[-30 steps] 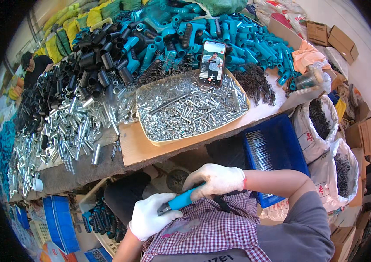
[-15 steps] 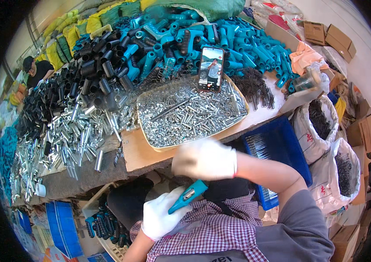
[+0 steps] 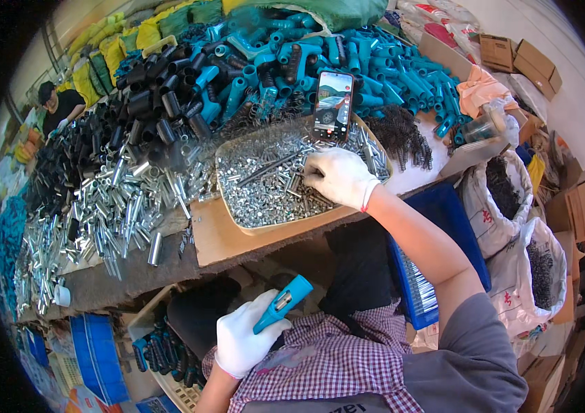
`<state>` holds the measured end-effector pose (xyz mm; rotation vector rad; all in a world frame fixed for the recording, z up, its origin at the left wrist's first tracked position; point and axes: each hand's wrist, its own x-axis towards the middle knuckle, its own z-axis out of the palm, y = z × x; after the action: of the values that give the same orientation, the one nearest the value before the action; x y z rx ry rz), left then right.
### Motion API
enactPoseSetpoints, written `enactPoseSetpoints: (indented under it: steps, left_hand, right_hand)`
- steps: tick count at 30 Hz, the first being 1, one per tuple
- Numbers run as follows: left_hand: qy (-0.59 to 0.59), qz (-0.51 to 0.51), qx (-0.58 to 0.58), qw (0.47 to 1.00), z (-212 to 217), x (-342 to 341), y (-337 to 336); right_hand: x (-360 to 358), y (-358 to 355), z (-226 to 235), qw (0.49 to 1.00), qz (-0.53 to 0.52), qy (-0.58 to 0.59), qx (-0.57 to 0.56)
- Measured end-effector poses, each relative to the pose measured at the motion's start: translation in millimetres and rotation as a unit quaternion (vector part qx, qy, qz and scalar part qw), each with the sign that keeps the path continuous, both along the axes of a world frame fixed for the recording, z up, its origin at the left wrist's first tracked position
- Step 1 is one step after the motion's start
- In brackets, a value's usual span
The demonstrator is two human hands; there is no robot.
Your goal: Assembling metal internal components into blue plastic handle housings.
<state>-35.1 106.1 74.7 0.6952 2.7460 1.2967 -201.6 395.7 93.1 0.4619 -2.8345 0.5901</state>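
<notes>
My left hand [image 3: 244, 336], in a white glove, is closed round a teal plastic tool handle [image 3: 288, 301] above my lap. A slot in the handle shows a metal part inside. Over the tray of metal parts [image 3: 265, 230], my gloved right hand [image 3: 339, 177] has its fingers curled and pressed together at the small silvery pieces [image 3: 272, 196]. Whatever those fingertips hold, if anything, is hidden. A smartphone [image 3: 333, 107] with a lit screen leans upright at the tray's far side, just beyond my right hand.
Black tubes [image 3: 148, 96], teal handles [image 3: 375, 69] and metal tubes [image 3: 117, 206] are heaped across the table. A blue bin [image 3: 461, 227] holding metal rods stands right of my lap. White sacks [image 3: 526, 289] of dark springs are further right. Another person [image 3: 62, 110] sits far left.
My right hand has moved from near the teal handle up and away to the metal parts in the tray. My left hand has shifted slightly left with the handle.
</notes>
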Motion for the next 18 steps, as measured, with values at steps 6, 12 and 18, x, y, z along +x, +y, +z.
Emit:
enactPoseSetpoints:
  steps: [6, 12, 18]
  left_hand:
    - [0.006, 0.011, -0.006, 1.0, 2, -2, -2]
    - [0.026, 0.008, -0.007, 1.0, -1, -1, -8]
    - [0.011, 0.01, -0.01, 1.0, -6, -1, -12]
  right_hand:
    - [0, -5, 2, 1.0, -0.003, -0.016, 0.016]
    - [-9, 26, 12, 0.997, -0.031, 0.073, -0.001]
    - [-13, 17, 17, 0.998, -0.023, 0.026, 0.061]
